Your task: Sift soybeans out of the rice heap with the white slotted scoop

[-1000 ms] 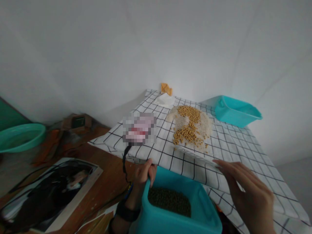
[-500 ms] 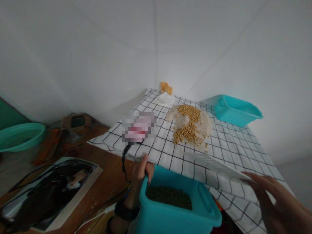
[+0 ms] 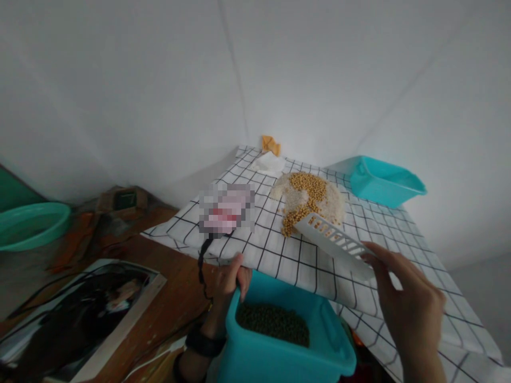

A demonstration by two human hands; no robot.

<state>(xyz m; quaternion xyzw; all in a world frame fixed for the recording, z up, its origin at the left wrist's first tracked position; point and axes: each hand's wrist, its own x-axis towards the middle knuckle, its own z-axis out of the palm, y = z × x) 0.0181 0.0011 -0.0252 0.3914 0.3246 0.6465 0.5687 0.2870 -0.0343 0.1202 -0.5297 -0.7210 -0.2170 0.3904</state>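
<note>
My left hand (image 3: 231, 279) is closed over the left rim of a turquoise plastic bin (image 3: 279, 361) below the table's front edge. Small dark green beans (image 3: 273, 323) cover the bin's bottom. Between the thumb and fingers of my right hand (image 3: 409, 295) is the near end of a white slotted plastic tray (image 3: 345, 260), held tilted over the table. Its far end reaches the near side of a pile of yellow soybeans (image 3: 309, 186), hiding some of them. Pale rice-like grains (image 3: 335, 199) lie around and among the soybeans.
A white checked cloth (image 3: 271, 239) covers the table. On it are a second turquoise bin (image 3: 383, 183), a blurred-out pinkish object (image 3: 227, 207) with a black cord, a white crumpled cloth (image 3: 269, 162) and an orange cloth (image 3: 271, 144). A green basin (image 3: 35, 226) stands far left.
My right hand has moved left and away from me, carrying the slotted tray up from the table's front edge to the soybeans. The left hand stays on the bin's rim.
</note>
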